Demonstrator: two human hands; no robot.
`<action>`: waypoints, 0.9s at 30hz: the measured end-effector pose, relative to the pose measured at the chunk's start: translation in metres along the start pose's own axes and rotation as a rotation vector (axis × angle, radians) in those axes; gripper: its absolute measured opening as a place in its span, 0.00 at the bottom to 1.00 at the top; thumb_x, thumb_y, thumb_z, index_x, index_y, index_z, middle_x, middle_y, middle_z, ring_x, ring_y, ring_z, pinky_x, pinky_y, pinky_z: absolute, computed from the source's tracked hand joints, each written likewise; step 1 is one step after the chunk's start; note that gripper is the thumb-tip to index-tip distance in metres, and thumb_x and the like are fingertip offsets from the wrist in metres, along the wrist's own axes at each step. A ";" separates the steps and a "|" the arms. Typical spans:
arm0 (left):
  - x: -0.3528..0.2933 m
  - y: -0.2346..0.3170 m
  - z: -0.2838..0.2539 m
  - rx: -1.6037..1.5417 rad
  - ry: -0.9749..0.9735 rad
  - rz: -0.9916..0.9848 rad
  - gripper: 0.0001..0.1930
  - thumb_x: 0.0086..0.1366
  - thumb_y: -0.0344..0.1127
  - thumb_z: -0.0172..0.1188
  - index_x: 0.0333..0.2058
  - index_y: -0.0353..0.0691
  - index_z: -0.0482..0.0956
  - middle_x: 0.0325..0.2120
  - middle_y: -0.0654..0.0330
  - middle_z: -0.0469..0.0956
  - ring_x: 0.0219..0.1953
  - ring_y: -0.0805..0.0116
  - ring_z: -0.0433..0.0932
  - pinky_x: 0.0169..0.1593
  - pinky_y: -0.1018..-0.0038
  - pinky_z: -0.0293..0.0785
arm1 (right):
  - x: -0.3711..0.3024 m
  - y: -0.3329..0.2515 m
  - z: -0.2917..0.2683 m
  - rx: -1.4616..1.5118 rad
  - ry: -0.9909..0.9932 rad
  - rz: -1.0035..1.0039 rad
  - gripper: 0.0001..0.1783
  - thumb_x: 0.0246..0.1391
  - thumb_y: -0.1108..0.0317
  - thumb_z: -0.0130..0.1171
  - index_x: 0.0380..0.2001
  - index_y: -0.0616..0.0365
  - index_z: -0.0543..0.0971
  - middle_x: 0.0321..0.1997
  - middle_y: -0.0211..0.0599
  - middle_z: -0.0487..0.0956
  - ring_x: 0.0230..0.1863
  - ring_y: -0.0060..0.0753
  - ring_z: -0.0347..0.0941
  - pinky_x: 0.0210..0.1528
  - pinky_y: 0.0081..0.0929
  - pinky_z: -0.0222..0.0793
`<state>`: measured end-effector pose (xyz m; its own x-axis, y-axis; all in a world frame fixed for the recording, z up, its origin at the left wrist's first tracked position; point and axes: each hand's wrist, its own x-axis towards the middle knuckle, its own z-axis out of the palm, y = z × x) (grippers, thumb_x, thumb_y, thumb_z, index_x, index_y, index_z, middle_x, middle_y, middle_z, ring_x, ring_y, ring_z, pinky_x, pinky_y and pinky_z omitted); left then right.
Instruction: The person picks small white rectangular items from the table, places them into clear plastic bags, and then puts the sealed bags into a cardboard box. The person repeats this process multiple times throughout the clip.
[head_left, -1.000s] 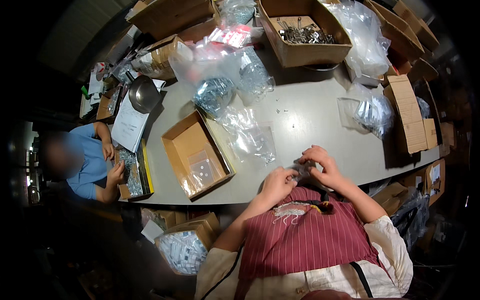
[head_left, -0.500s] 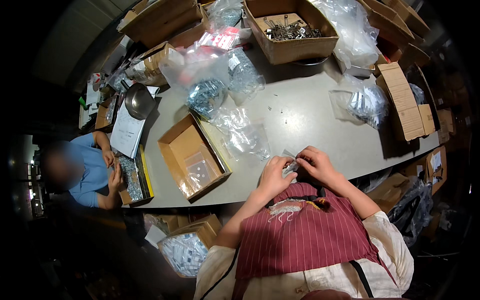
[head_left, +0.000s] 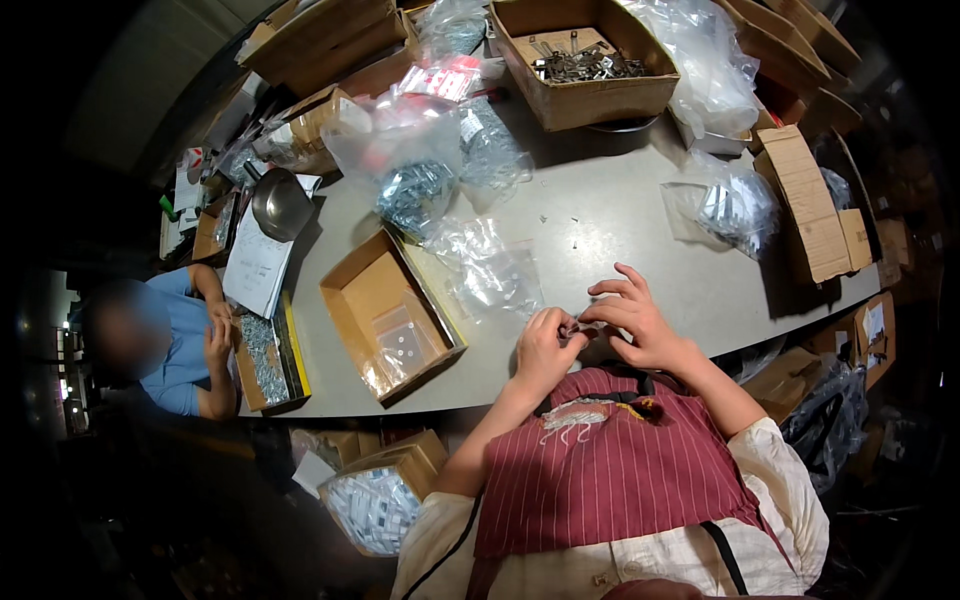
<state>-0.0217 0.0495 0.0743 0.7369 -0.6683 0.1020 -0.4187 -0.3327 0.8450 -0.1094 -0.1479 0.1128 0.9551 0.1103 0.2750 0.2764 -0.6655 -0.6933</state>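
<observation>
Close to the table's front edge, my left hand is closed, pinching a small, crumpled clear plastic bag between thumb and fingers. My right hand meets it from the other side, its thumb and forefinger at the bag while the upper fingers are raised and spread. Fingers cover much of the bag, so I cannot make out its contents. Left of my hands lie loose clear plastic bags. Further left is an open shallow cardboard box, with flat clear bags holding small round pieces.
At left a person in blue handles a box of small metal parts. A metal pan rests on papers. Bagged hardware, a carton of metal pieces and another bag lie beyond. A filled carton stands below the table edge.
My right hand's upper fingers have lifted and spread. The small bag's clear end no longer sticks up above my fingers; it is bunched between my hands. The person in blue has shifted their hands slightly.
</observation>
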 end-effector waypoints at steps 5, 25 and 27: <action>-0.001 -0.003 0.000 -0.056 -0.096 -0.027 0.19 0.54 0.40 0.76 0.37 0.37 0.78 0.33 0.55 0.79 0.40 0.53 0.77 0.43 0.62 0.74 | -0.005 0.007 0.003 0.053 -0.179 0.141 0.26 0.39 0.72 0.59 0.47 0.54 0.83 0.50 0.34 0.83 0.71 0.49 0.65 0.79 0.65 0.33; 0.000 -0.033 0.001 0.051 0.019 0.071 0.16 0.60 0.30 0.64 0.48 0.39 0.77 0.35 0.55 0.80 0.44 0.48 0.77 0.53 0.56 0.69 | 0.111 0.120 0.036 -0.481 -0.002 0.297 0.10 0.47 0.72 0.61 0.32 0.66 0.74 0.32 0.55 0.78 0.36 0.63 0.77 0.41 0.52 0.75; 0.000 -0.020 -0.008 0.004 0.062 0.034 0.15 0.61 0.30 0.64 0.48 0.40 0.77 0.36 0.55 0.80 0.45 0.48 0.77 0.54 0.56 0.70 | 0.123 0.132 0.030 -0.438 0.090 0.310 0.10 0.47 0.71 0.61 0.33 0.65 0.76 0.33 0.55 0.79 0.36 0.64 0.77 0.41 0.53 0.74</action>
<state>-0.0092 0.0615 0.0616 0.7534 -0.6370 0.1633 -0.4465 -0.3133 0.8381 0.0473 -0.2001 0.0353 0.9665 -0.1912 0.1712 -0.1054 -0.9041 -0.4142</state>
